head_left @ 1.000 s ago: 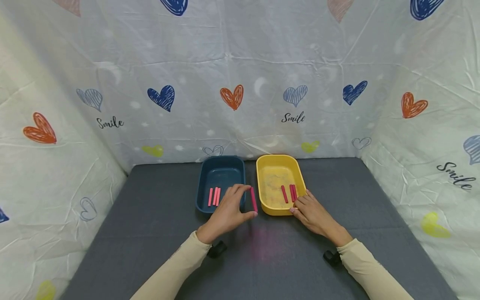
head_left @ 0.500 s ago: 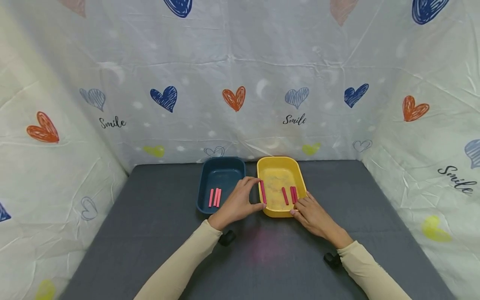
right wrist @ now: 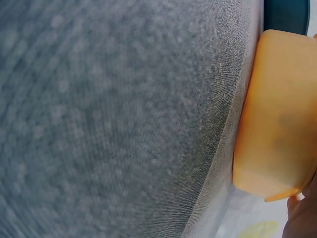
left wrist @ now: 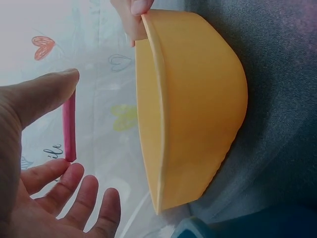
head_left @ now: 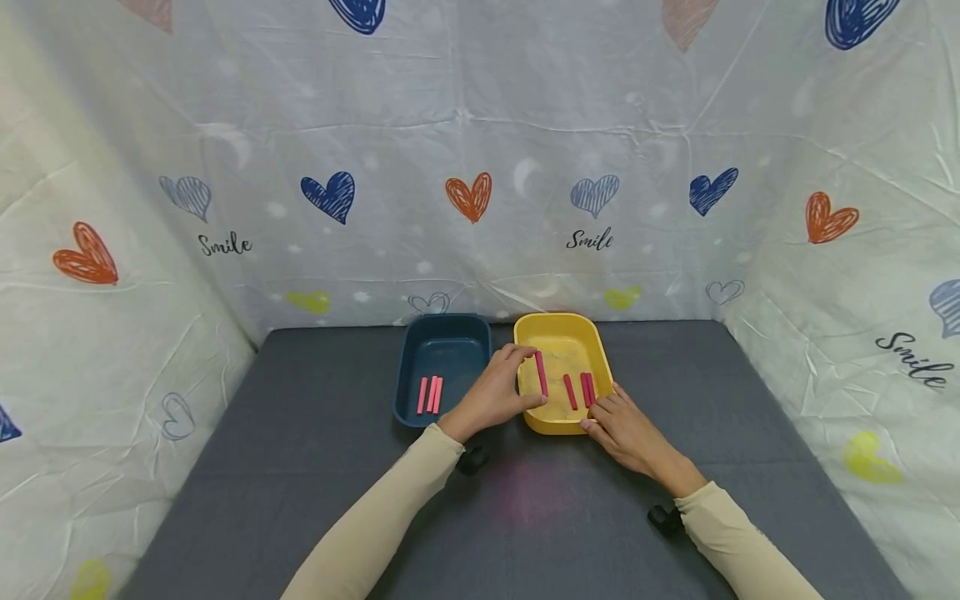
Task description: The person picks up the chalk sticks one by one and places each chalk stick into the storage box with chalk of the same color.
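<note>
My left hand (head_left: 491, 398) pinches a dark pink, chalk-like stick (head_left: 542, 373) end to end between thumb and fingertip, over the left part of a yellow tray (head_left: 555, 426). In the left wrist view the stick (left wrist: 70, 126) stands apart from the tray's rim, and the other fingers are spread. My right hand (head_left: 630, 429) grips the yellow tray at its near right corner, thumb at the front and fingers over the rim. Inside that tray lie a single dark pink stick (head_left: 570, 392) and a close pair of dark pink sticks (head_left: 587, 388), partly behind the right fingers.
A dark blue tray (head_left: 446, 342) stands just left of the yellow one, with three lighter pink sticks (head_left: 431, 395) in it. Grey cloth (head_left: 315, 467) covers the table. A heart-printed curtain (head_left: 405, 150) closes the back and sides.
My left hand has carried the dark pink stick rightward from between the two trays to over the yellow tray. The right hand has kept its grip on the tray's corner.
</note>
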Available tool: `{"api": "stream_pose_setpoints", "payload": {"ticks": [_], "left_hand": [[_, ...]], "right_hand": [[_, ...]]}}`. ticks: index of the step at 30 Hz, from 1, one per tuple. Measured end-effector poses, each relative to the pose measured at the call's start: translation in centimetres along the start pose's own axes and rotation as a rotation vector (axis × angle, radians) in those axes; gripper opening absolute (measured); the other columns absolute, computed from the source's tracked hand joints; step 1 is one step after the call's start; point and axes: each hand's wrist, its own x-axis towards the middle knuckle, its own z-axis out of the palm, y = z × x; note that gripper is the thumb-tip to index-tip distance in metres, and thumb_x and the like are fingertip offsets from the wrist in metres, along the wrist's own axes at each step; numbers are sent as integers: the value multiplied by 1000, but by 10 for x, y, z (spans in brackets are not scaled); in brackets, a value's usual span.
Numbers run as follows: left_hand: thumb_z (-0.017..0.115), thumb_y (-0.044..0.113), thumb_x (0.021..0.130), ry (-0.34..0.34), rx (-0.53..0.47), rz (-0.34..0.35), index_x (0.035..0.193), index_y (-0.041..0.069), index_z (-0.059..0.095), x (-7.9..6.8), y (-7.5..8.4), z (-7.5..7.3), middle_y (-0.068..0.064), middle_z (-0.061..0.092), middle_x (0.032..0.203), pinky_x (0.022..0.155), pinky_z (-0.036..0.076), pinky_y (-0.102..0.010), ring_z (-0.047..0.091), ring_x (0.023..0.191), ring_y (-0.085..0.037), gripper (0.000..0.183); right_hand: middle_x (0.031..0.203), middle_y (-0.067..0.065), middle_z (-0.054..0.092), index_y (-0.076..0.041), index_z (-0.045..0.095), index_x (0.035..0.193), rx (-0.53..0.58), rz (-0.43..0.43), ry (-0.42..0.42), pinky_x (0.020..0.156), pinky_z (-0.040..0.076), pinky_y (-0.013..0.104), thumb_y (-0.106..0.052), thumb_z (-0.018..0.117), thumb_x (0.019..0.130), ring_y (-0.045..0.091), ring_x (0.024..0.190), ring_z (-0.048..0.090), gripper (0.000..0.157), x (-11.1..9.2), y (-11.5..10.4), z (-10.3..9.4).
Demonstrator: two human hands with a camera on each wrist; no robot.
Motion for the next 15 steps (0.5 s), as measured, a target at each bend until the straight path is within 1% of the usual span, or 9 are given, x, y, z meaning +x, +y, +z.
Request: {"api": "stream_pose_setpoints", "payload": {"ticks": [8,15], "left_hand": [[80,39,80,-21,-25,-44,144,14,44,14,-2,8,-7,43,145,109,45,-44,45,128,-23,77],[79,37,83,-32,0,-45,145,10,43,26,-9,12,-10,43,146,109,44,-44,45,129,-25,77]], "right_hand": [[92,-2,62,-17,61,93,-4,-12,15,118,27,55,-32,53,101,21,101,59,19,0,1,1],[91,-2,61,-17,61,92,-1,-19,30,117,28,56,-31,54,101,21,101,59,18,0,0,1]]}}
